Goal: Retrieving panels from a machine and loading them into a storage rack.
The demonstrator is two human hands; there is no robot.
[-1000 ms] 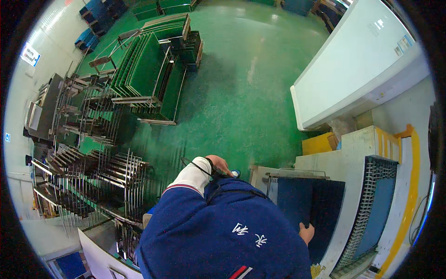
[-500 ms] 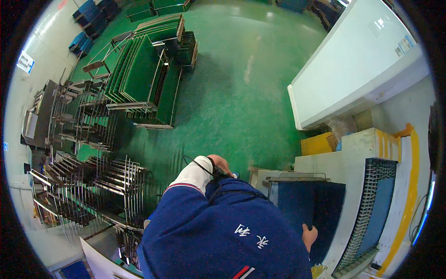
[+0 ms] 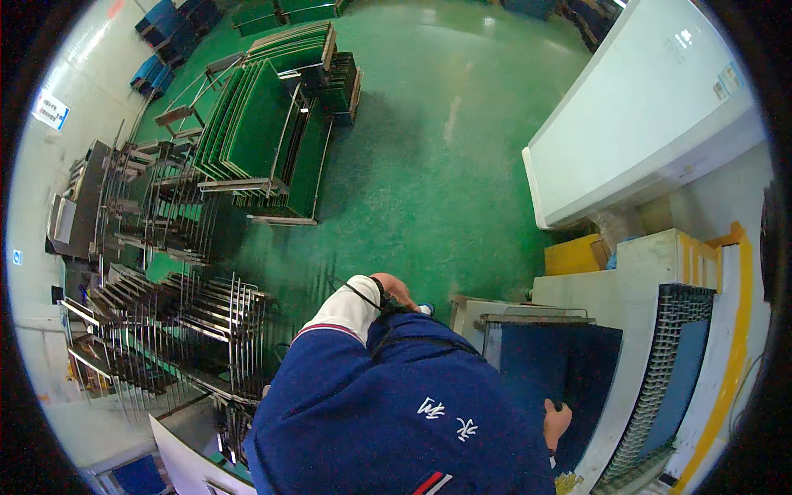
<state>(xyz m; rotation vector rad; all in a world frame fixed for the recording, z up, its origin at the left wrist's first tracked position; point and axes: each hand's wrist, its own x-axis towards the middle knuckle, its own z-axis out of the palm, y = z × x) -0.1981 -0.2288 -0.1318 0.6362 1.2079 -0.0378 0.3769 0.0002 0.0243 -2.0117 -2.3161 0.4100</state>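
My left hand (image 3: 394, 290) is in front of my body at waist height, a dark band and cord round its wrist below a white sleeve. Its fingers point down to the right and are partly hidden, so what they hold does not show. Lower right, my right hand (image 3: 557, 425) is curled over a dark blue panel (image 3: 528, 355), thumb and fingertips close together. Something small and dark shows between them, too small to name. The panel lies in a metal-framed rack (image 3: 536, 318) beside my right side.
Green panels stand in a metal rack (image 3: 247, 124) at the far left. Nearer, several wire-and-bar racks (image 3: 223, 318) line the left side. A large white cabinet (image 3: 635, 107) is at the right, with a yellow box (image 3: 575, 256) below it. A chain-like belt (image 3: 664, 371) borders another blue panel (image 3: 676, 388).
The view has shifted slightly, moving the surroundings a little to the right in the picture. My right hand's fingers have drawn closer together. My left hand stays at my waist.
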